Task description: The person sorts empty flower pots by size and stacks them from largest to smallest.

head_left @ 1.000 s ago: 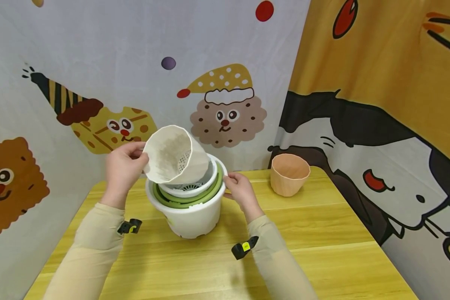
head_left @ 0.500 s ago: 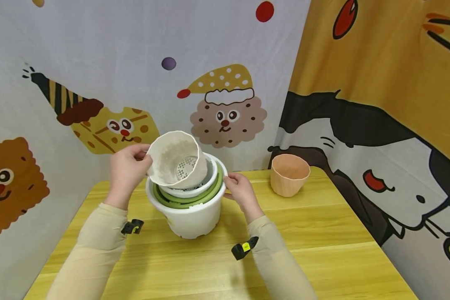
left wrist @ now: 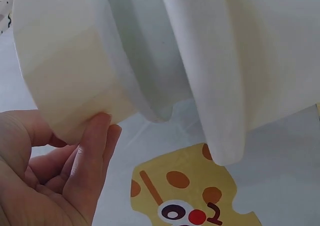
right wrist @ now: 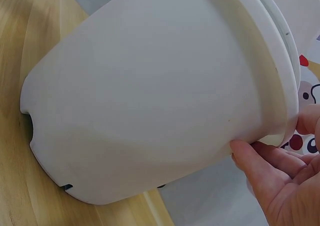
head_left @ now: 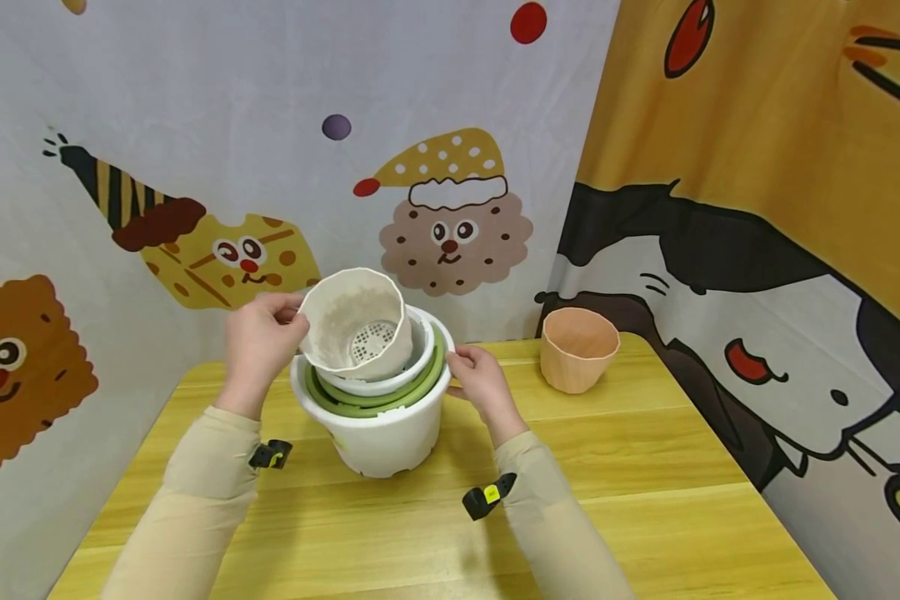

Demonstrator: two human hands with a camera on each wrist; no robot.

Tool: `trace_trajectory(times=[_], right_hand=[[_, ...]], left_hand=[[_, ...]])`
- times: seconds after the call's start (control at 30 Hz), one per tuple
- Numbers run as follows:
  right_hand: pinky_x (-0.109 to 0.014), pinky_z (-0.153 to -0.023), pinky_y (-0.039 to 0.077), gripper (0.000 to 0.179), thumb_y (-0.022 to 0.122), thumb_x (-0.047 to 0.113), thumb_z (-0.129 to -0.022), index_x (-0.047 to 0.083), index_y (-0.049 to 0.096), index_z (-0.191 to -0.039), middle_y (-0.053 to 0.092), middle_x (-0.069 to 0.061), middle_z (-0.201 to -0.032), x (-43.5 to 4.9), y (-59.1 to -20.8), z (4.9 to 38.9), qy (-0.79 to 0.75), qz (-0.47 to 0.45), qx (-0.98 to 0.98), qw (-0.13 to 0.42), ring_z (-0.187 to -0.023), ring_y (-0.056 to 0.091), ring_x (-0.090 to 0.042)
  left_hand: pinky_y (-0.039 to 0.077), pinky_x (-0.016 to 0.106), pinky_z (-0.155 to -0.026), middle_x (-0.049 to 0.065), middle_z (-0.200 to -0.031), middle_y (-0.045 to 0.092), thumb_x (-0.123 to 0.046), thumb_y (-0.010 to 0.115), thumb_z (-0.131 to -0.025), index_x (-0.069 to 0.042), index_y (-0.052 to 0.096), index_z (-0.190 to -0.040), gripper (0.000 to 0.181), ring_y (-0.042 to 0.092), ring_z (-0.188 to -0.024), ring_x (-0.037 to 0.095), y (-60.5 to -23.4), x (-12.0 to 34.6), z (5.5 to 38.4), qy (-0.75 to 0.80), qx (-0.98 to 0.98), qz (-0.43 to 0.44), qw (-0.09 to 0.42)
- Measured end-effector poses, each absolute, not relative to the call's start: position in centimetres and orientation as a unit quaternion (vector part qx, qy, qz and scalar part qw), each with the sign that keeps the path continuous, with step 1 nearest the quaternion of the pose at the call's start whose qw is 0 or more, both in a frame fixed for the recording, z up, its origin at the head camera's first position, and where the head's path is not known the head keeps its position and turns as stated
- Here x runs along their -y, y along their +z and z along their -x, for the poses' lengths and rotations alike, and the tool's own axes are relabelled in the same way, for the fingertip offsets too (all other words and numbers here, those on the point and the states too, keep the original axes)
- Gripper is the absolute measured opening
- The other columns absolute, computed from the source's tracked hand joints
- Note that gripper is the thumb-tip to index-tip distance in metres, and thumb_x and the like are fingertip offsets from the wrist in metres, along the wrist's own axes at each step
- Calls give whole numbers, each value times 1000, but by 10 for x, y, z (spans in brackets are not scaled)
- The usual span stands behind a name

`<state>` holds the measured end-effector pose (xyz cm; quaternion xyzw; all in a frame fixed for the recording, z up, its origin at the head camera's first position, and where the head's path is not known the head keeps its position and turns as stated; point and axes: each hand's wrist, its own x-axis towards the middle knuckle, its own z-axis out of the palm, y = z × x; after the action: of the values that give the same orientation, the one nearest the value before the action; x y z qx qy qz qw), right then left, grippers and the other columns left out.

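A cream flower pot (head_left: 345,315) with a perforated bottom is pinched at its left rim by my left hand (head_left: 261,343). It leans toward me, its lower part inside a smaller white pot (head_left: 423,342). Around that sits a green pot (head_left: 371,406), and the large white flower pot (head_left: 386,446) on the table encloses them all. My right hand (head_left: 483,383) grips the large pot's right rim. In the left wrist view, thumb and fingers pinch the cream pot (left wrist: 70,61) near its edge. The right wrist view has the fingers at the large pot's rim (right wrist: 285,81).
A peach-coloured pot (head_left: 579,354) stands upright at the back right of the wooden table (head_left: 607,500). Behind the table hangs a printed cloth (head_left: 255,100) with cartoon figures, and a yellow-brown curtain (head_left: 780,125) is on the right.
My left hand has moved slightly right and down with the cream pot, lowering it into the stack and tipping it more upright. The right hand and the large pot stay in place.
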<state>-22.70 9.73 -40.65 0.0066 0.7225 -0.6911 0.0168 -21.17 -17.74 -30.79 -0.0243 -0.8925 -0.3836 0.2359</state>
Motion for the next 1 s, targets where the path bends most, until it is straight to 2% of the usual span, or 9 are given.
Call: trace_trajectory(times=[0.37, 0.77, 1.0], right_hand=[[-40, -82, 59, 38, 55, 17, -102, -5, 55, -133, 63, -20, -124, -97, -407, 228, -690, -14, -723, 20, -113, 61, -32], [-39, -82, 59, 38, 55, 18, -102, -5, 55, -133, 62, -20, -124, -97, -407, 228, -686, -14, -727, 20, -113, 61, -32], [-45, -86, 58, 38, 55, 17, -102, -6, 55, -133, 62, -21, -124, -97, -408, 229, -691, -14, -723, 18, -113, 61, -33]], left_hand=[[54, 22, -51, 18, -86, 68, -6, 57, -89, 5, 70, -113, 30, 62, -62, 21, -316, 176, 217, -401, 892, 19, 205], [57, 28, -54, 19, -89, 69, -6, 56, -88, 6, 70, -112, 30, 64, -66, 25, -318, 173, 221, -374, 906, 28, 196], [55, 32, -58, 19, -90, 70, -6, 55, -86, 7, 70, -110, 31, 64, -68, 27, -314, 170, 223, -345, 920, 38, 185]])
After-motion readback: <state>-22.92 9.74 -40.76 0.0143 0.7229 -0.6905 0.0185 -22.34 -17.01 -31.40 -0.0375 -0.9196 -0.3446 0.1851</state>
